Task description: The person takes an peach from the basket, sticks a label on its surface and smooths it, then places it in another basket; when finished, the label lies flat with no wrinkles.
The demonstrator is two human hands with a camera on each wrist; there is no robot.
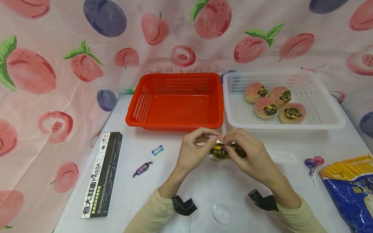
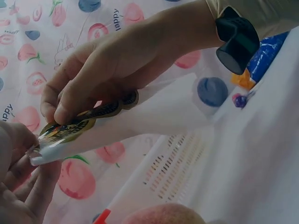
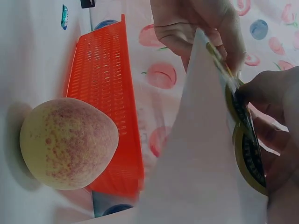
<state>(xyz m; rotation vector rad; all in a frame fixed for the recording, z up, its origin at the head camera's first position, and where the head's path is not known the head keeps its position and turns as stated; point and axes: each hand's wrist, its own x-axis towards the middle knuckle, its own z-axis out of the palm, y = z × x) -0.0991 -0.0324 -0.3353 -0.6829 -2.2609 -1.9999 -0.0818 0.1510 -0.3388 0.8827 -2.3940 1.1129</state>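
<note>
Both hands meet at a strip of black-and-gold fruit stickers (image 1: 219,152) on a pale backing sheet (image 3: 187,140). My left hand (image 1: 193,150) pinches one end of the strip between thumb and fingertips. From the other side, my right hand (image 1: 252,155) pinches it close by, thumb on the dark labels. In the left wrist view the sheet trails away below the right hand (image 2: 107,70). A bare peach (image 3: 69,143) sits on the table just beyond the sheet, mostly hidden by the hands in the head view.
A red basket (image 1: 175,124) and a white basket (image 1: 326,119) with several stickered peaches (image 1: 265,107) stand behind. Left are a pasta box (image 1: 102,174) and two candies (image 1: 142,169); right, lollipops (image 1: 314,161) and a blue-yellow bag (image 1: 349,187). A translucent oval piece (image 1: 221,214) lies in front.
</note>
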